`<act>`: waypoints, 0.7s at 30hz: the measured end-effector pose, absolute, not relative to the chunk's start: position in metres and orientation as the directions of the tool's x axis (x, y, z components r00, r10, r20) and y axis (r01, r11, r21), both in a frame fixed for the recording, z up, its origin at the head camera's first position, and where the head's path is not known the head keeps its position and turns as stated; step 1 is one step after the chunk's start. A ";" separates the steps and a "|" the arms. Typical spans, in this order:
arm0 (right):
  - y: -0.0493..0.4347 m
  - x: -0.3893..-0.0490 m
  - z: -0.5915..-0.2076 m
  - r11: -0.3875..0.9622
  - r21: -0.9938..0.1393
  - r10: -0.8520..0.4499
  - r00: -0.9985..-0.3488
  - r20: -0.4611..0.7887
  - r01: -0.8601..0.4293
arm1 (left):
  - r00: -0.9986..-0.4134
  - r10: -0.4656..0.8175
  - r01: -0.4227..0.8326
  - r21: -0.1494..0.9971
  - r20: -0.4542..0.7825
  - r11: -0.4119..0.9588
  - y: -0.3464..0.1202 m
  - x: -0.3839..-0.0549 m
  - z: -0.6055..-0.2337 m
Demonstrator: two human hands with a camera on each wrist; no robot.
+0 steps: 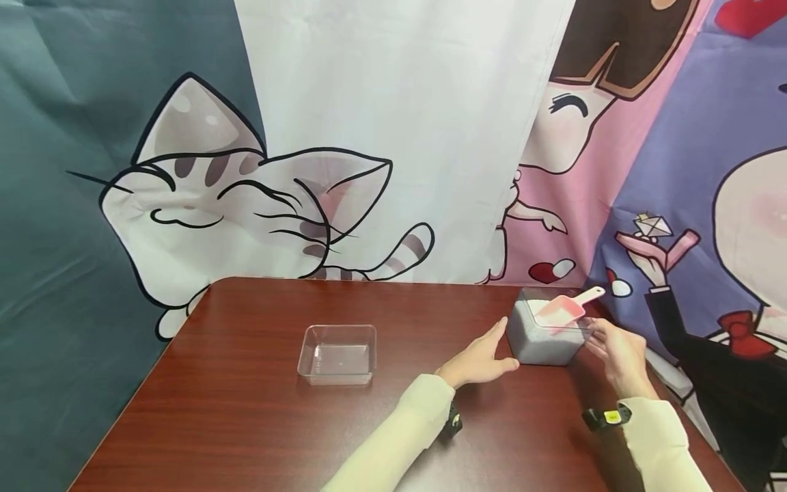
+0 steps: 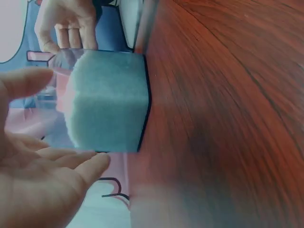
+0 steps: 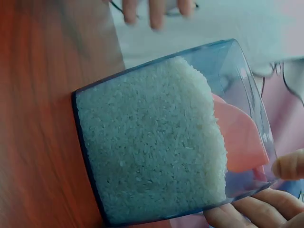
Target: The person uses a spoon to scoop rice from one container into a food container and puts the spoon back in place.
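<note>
A clear, grey-tinted container of white rice [image 3: 147, 142] stands near the right back of the table. In it, a pink scoop [image 1: 561, 311] rests on the rice, its pale handle sticking up past the rim. My right hand [image 1: 619, 355] grips the container's right side by the rim, thumb at the top edge and fingers along the wall. On the other side, my left hand [image 1: 476, 361] reaches toward the container with thumb and fingers spread. A small gap shows between its fingertips and the wall in the right wrist view.
A shallow clear plastic tray [image 1: 337, 374] sits on the brown wooden table [image 1: 246, 424], left of the hands. Behind the table hangs a cartoon-printed cloth [image 1: 406, 102]. The table's right edge runs close by the right forearm.
</note>
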State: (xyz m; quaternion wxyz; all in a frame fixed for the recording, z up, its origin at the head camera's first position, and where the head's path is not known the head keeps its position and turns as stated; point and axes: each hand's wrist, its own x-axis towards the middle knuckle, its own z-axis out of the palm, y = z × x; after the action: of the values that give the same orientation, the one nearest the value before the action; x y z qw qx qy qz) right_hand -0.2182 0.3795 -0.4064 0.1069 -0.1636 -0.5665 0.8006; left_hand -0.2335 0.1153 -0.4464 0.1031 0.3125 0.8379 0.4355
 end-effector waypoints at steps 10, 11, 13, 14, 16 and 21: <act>0.356 -0.209 -0.430 -0.180 -0.984 0.291 -0.954 -0.065 0.012 | -0.879 0.458 0.299 0.899 0.130 0.320 0.128 -0.234 -0.450; 0.357 -0.210 -0.436 -0.165 -0.986 0.285 -0.957 -0.050 0.003 | -0.888 0.438 0.295 0.903 0.140 0.311 0.128 -0.233 -0.451; 0.356 -0.211 -0.444 -0.162 -0.987 0.265 -0.964 -0.023 -0.021 | -0.903 0.403 0.288 0.909 0.152 0.302 0.126 -0.231 -0.451; 0.352 -0.210 -0.444 -0.149 -0.989 0.262 -0.965 -0.020 -0.020 | -0.909 0.388 0.282 0.910 0.153 0.302 0.124 -0.229 -0.451; 0.342 -0.205 -0.440 -0.145 -0.989 0.266 -0.964 -0.010 -0.029 | -0.916 0.371 0.277 0.911 0.155 0.304 0.118 -0.226 -0.450; 0.317 -0.188 -0.422 -0.107 -0.994 0.286 -0.958 -0.019 -0.013 | -0.920 0.358 0.277 0.908 0.157 0.313 0.103 -0.217 -0.447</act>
State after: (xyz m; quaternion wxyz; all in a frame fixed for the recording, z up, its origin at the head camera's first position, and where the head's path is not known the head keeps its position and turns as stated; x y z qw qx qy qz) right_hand -0.1880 0.3171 -0.4217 0.1014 -0.1035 -0.6603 0.7369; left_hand -0.2171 0.1029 -0.4474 0.0369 0.1962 0.8095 0.5521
